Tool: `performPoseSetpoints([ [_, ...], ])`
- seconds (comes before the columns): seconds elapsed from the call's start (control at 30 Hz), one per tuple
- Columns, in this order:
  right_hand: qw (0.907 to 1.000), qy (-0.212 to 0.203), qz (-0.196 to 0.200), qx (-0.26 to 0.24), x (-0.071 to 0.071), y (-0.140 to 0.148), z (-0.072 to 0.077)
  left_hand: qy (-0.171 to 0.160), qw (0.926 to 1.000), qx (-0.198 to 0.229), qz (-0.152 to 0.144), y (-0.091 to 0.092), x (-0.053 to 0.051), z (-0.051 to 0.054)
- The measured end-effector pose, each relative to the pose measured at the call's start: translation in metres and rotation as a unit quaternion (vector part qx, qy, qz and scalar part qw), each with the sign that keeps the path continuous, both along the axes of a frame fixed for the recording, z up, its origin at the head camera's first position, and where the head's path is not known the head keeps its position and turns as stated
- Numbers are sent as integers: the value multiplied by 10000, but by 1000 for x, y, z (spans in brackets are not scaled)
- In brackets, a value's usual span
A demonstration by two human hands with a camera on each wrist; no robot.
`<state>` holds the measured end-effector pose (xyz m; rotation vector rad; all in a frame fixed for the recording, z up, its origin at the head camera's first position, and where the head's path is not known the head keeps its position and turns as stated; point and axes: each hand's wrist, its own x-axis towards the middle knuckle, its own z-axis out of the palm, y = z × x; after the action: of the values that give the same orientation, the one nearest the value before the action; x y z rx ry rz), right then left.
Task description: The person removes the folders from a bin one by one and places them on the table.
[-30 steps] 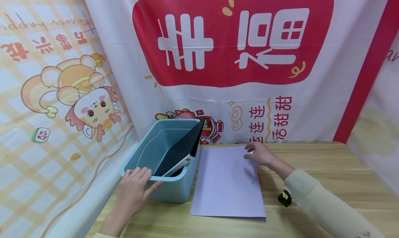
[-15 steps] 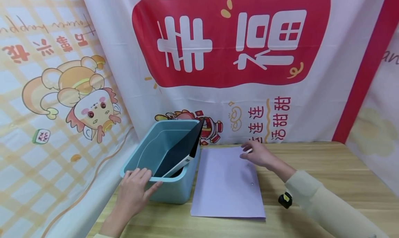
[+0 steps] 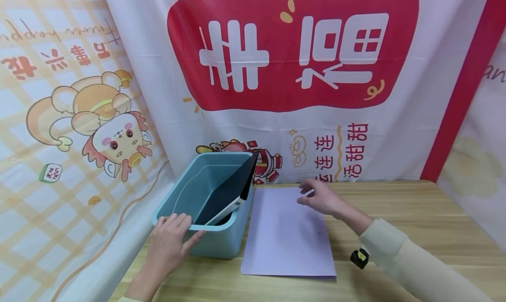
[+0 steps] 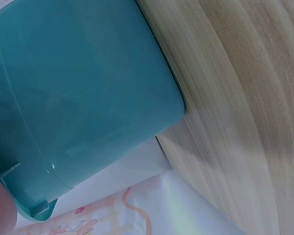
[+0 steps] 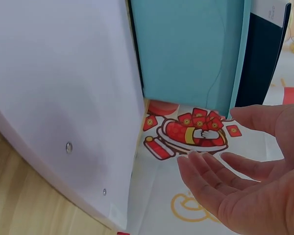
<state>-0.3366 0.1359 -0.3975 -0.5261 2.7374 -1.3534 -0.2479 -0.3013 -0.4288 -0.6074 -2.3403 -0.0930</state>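
Observation:
My left hand [image 3: 168, 242] grips the near rim of a teal plastic bin [image 3: 217, 245], fingers over the edge and thumb along the front. In the left wrist view, the bin's wall [image 4: 88, 88] fills much of the frame. A dark binder [image 3: 231, 194] with a white edge leans inside, its far corner sticking above the right rim. Right of the bin lies a lavender folder [image 3: 286, 245], flat on the table, with small metal rivets. Over its far right part hovers my right hand [image 3: 322, 199], fingers loosely bent; the right wrist view shows nothing in that hand [image 5: 255, 191].
A small black and yellow object [image 3: 359, 258], perhaps a tape measure, sits on the wooden table [image 3: 419, 231] beside my right forearm. Printed cloth [image 3: 300, 91] hangs behind the table and another sheet [image 3: 79, 183] along the left side.
My right hand has moved a little to the left, from the folder's far right edge to above its far part. My left hand, the bin and the binder have stayed in place.

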Motion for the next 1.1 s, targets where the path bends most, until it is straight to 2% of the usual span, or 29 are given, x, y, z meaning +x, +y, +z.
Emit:
performPoseSetpoints([
  [0.8, 9990, -40, 343, -286, 12, -26, 14, -17, 10000, -1, -8, -1, -4, -2],
  [1.1, 9982, -115, 392, -438, 16, -36, 18, 145, 9998, 35, -102, -1, -4, -2],
])
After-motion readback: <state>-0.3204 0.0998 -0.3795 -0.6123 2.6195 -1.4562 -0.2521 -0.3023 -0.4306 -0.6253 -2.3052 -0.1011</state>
